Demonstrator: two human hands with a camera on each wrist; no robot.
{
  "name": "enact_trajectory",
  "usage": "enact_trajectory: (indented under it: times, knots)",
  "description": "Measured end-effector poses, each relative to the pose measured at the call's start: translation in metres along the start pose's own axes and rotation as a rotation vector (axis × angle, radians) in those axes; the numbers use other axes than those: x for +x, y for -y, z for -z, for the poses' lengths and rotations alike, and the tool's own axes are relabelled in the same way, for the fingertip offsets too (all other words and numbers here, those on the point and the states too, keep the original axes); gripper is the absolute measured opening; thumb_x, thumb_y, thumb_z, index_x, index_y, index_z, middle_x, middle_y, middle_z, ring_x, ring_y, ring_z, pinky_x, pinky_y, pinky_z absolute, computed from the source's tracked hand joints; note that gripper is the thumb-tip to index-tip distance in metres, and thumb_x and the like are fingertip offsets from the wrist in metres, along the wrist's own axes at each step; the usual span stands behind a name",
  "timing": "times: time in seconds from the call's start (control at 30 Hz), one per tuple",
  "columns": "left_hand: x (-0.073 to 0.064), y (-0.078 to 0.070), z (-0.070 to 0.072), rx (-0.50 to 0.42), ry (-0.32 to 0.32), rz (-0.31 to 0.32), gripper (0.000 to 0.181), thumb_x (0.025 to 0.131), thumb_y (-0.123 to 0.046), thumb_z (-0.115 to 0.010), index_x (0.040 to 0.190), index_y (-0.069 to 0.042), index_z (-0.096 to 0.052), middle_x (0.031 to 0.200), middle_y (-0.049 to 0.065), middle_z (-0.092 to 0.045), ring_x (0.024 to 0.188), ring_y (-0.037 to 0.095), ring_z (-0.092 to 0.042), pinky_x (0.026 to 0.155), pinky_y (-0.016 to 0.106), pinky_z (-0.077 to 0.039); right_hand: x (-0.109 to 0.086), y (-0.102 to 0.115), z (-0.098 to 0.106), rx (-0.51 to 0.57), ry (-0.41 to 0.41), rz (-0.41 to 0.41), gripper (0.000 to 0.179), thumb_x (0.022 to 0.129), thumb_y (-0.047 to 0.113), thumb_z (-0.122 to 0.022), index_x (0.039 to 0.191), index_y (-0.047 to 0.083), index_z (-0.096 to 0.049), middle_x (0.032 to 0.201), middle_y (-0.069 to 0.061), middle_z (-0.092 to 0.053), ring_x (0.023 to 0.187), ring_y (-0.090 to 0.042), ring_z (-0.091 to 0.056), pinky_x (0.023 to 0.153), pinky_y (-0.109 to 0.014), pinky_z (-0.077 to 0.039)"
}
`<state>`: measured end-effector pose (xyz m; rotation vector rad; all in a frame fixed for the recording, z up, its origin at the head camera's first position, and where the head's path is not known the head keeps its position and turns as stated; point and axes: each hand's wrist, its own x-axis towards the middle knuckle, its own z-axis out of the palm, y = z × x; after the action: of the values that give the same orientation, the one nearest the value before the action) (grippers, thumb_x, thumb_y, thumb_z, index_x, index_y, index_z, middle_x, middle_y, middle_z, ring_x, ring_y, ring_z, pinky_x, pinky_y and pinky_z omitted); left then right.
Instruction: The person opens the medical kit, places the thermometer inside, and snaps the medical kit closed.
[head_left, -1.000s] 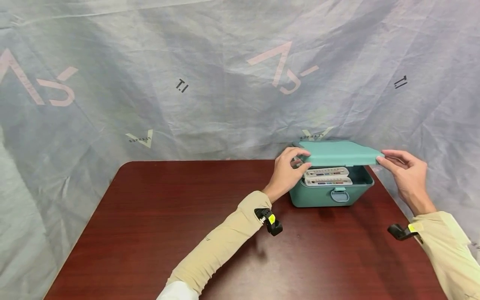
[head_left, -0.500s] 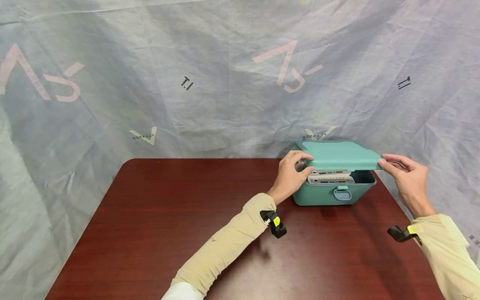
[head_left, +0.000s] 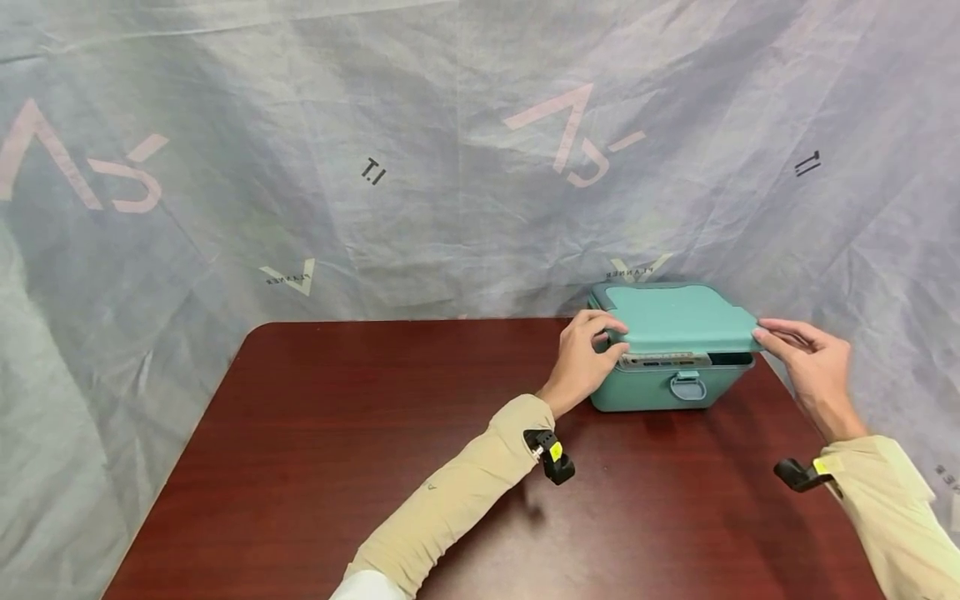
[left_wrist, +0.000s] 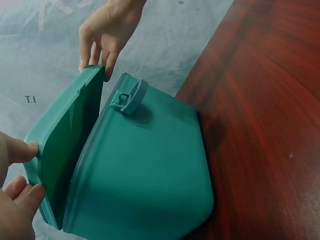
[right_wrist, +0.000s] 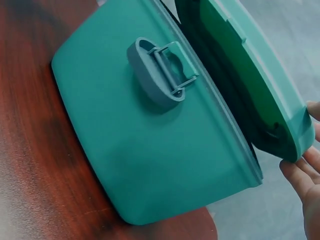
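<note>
A teal storage box [head_left: 645, 392] stands near the back right of the table, its hinged lid [head_left: 682, 321] tilted a little above the rim. My left hand [head_left: 576, 360] pinches the lid's left front corner between thumb and fingers. At the opposite corner, my right hand [head_left: 816, 367] pinches the lid's edge. Through the narrow front gap shows a white item with small coloured print [head_left: 663, 360]; its kind is unclear. A grey-blue loop latch [right_wrist: 155, 75] hangs unfastened on the box's front in the right wrist view.
The dark red wooden table [head_left: 360, 450] extends left and forward of the box. Behind it hangs a grey printed cloth [head_left: 420, 208], close to the box's back. Black wrist cameras [head_left: 557, 462] sit on both sleeves.
Both hands have lowered the lid's front edge toward the rim. The gap has narrowed, and less of the white items inside shows. The box stays on the table.
</note>
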<state>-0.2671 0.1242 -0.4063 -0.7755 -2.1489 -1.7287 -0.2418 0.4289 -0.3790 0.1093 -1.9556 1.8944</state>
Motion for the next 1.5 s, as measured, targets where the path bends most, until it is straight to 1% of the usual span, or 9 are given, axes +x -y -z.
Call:
enact_trajectory:
  times: [0.2, 0.33, 0.53, 0.73, 0.83, 1.03, 1.13, 1.33, 1.5]
  knots:
    - [-0.006, 0.007, -0.004, 0.02, -0.021, -0.033, 0.013, 0.087, -0.009, -0.068, 0.099, -0.007, -0.07, 0.12, 0.009, -0.052, 0.113, 0.013, -0.051, 0.091, 0.018, -0.044, -0.003, -0.005, 0.001, 0.0, -0.001, -0.037, 0.035, 0.079, -0.004, -0.071, 0.113, -0.009, -0.064, 0.094, 0.002, -0.072, 0.087, -0.006, -0.066, 0.076, -0.013, -0.048]
    - [-0.009, 0.008, -0.006, 0.026, -0.028, -0.059, 0.012, 0.086, -0.008, -0.068, 0.098, -0.006, -0.07, 0.119, 0.01, -0.053, 0.111, 0.014, -0.052, 0.091, 0.017, -0.044, -0.005, -0.008, 0.001, 0.063, -0.008, -0.043, 0.033, 0.079, -0.007, -0.07, 0.111, -0.009, -0.065, 0.092, 0.0, -0.072, 0.084, -0.007, -0.067, 0.075, -0.014, -0.05]
    - [-0.01, 0.01, -0.007, 0.04, -0.017, -0.055, 0.011, 0.087, -0.009, -0.068, 0.098, -0.006, -0.07, 0.118, 0.009, -0.053, 0.109, 0.013, -0.053, 0.09, 0.016, -0.044, -0.004, -0.012, 0.0, 0.096, -0.028, -0.029, 0.033, 0.078, -0.01, -0.07, 0.11, -0.01, -0.065, 0.09, -0.002, -0.072, 0.08, -0.008, -0.067, 0.069, -0.016, -0.052]
    - [-0.012, 0.011, -0.007, 0.042, -0.007, -0.03, 0.012, 0.087, -0.01, -0.067, 0.099, -0.007, -0.071, 0.119, 0.008, -0.052, 0.109, 0.014, -0.054, 0.09, 0.017, -0.044, -0.007, -0.013, -0.002, -0.053, -0.055, -0.029, 0.036, 0.078, -0.002, -0.073, 0.112, -0.01, -0.064, 0.092, 0.003, -0.071, 0.084, -0.004, -0.066, 0.07, -0.012, -0.049]
    - [-0.013, 0.011, -0.007, 0.091, -0.002, -0.04, 0.012, 0.088, -0.012, -0.068, 0.099, -0.008, -0.071, 0.119, 0.007, -0.053, 0.109, 0.013, -0.052, 0.09, 0.019, -0.043, -0.009, -0.014, -0.002, -0.092, -0.067, -0.028, 0.036, 0.078, -0.001, -0.074, 0.112, -0.008, -0.065, 0.092, 0.005, -0.071, 0.084, -0.004, -0.066, 0.07, -0.011, -0.049]
    - [-0.013, 0.012, -0.006, 0.204, 0.033, -0.136, 0.016, 0.089, -0.012, -0.065, 0.104, -0.01, -0.071, 0.125, 0.006, -0.054, 0.12, 0.014, -0.048, 0.1, 0.023, -0.036, -0.012, -0.012, -0.004, -0.131, -0.064, -0.013, 0.031, 0.078, -0.002, -0.073, 0.109, -0.002, -0.069, 0.1, 0.003, -0.07, 0.089, -0.004, -0.065, 0.071, -0.011, -0.049]
    - [-0.012, 0.014, -0.005, 0.222, 0.059, -0.186, 0.019, 0.09, -0.01, -0.064, 0.108, -0.009, -0.07, 0.126, 0.006, -0.055, 0.121, 0.013, -0.047, 0.1, 0.02, -0.036, -0.015, -0.007, -0.008, -0.198, -0.053, 0.026, 0.03, 0.08, -0.001, -0.072, 0.11, -0.003, -0.068, 0.104, 0.004, -0.069, 0.092, -0.003, -0.064, 0.072, -0.011, -0.048]
    - [-0.011, 0.019, -0.005, 0.262, 0.059, -0.271, 0.023, 0.088, -0.006, -0.066, 0.11, -0.008, -0.069, 0.124, 0.007, -0.056, 0.12, 0.014, -0.047, 0.097, 0.014, -0.036, -0.017, -0.007, -0.019, -0.253, -0.106, 0.137, 0.028, 0.08, -0.007, -0.069, 0.106, -0.017, -0.063, 0.104, -0.001, -0.068, 0.097, -0.009, -0.064, 0.079, -0.014, -0.048]
    - [-0.014, 0.021, -0.006, 0.254, 0.067, -0.294, 0.023, 0.088, -0.004, -0.065, 0.111, -0.006, -0.068, 0.126, 0.009, -0.055, 0.122, 0.016, -0.046, 0.097, 0.015, -0.036, -0.027, -0.017, -0.019, -0.421, -0.108, 0.233, 0.026, 0.081, -0.005, -0.068, 0.107, -0.01, -0.067, 0.114, -0.001, -0.063, 0.108, -0.011, -0.059, 0.087, -0.014, -0.045]
